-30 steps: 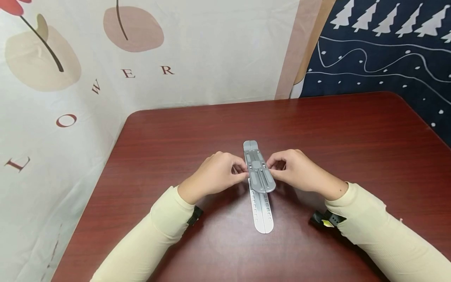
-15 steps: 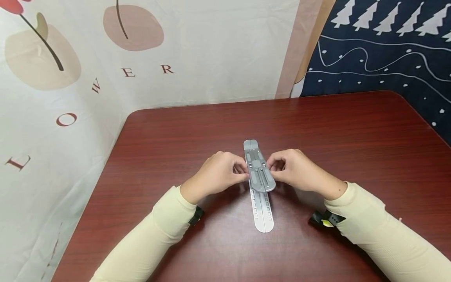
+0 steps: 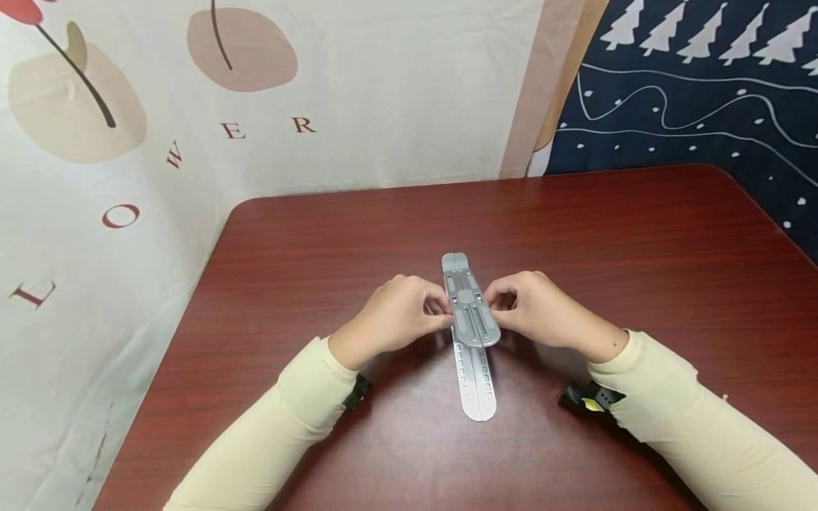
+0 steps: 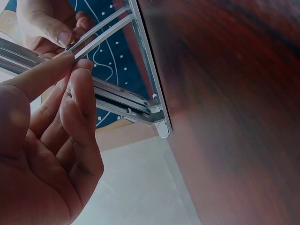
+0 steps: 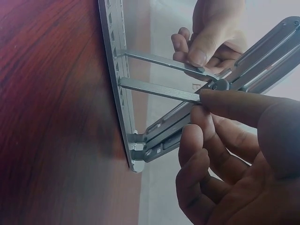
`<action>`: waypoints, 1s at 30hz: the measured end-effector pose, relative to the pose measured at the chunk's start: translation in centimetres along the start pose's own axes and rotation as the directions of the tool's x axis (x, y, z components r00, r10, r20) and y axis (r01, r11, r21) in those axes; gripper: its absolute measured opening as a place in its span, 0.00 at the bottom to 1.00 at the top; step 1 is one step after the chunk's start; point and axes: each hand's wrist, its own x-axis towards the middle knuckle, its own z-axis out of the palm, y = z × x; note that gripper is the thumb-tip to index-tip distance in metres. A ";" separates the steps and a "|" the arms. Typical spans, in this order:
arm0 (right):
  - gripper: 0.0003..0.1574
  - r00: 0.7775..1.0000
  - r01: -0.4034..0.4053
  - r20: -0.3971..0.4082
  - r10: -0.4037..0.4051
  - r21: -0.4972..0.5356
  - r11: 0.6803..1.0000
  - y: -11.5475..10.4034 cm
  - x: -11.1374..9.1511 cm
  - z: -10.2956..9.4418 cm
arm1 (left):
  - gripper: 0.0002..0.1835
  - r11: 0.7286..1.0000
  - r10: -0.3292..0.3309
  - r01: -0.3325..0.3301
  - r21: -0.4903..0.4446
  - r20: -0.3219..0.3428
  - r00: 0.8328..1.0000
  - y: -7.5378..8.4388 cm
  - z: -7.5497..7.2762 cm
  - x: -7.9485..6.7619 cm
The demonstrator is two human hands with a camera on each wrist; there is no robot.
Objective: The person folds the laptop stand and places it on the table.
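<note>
A grey metal folding laptop stand (image 3: 469, 301) stands on the table, its long slotted base (image 3: 474, 387) lying flat. The upper arm slants up from a hinge at the far end of the base. Two thin support struts (image 5: 157, 89) run between the base slots and the upper arm. My left hand (image 3: 396, 309) pinches the stand at its left side, where a strut meets the arm. From the right side, my right hand (image 3: 552, 312) pinches the other strut near its upper end between thumb and fingers. In the head view the upper arm hides the struts.
The dark red wooden table (image 3: 358, 234) has rounded far corners. Behind it hang a pale curtain (image 3: 409, 92) with printed letters and a dark blue cloth (image 3: 671, 106) with white trees. A black strap (image 3: 601, 397) sits at the right wrist.
Almost nothing differs. Both hands keep their hold on the laptop stand, and the stand stays in place.
</note>
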 end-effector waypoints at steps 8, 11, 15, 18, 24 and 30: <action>0.10 1.000 0.017 -0.012 -0.017 -0.007 1.000 0.0 0.0 0.1 | 0.02 1.000 0.014 -0.013 0.025 -0.015 1.000 -0.1 0.1 0.0; 0.10 1.000 0.016 -0.014 -0.016 -0.008 1.000 0.0 0.0 0.1 | 0.02 1.000 0.011 -0.011 0.027 -0.018 1.000 -0.1 0.1 0.0; 0.09 1.000 0.013 -0.016 -0.013 -0.009 1.000 -0.1 0.0 0.1 | 0.03 1.000 0.011 -0.011 0.024 -0.025 1.000 -0.1 0.1 0.0; 0.09 1.000 0.010 -0.021 -0.010 -0.007 1.000 -0.1 0.1 0.1 | 0.04 1.000 0.013 -0.012 0.025 -0.035 0.999 -0.1 0.1 0.0; 0.10 0.999 0.005 -0.032 -0.005 -0.004 1.000 0.0 0.1 0.2 | 0.05 1.000 0.016 -0.015 0.025 -0.053 0.998 -0.2 0.1 0.0; 0.10 0.998 0.017 -0.061 -0.017 -0.006 1.000 0.0 0.1 0.3 | 0.04 0.999 0.013 -0.011 0.030 -0.062 0.998 -0.2 0.0 0.1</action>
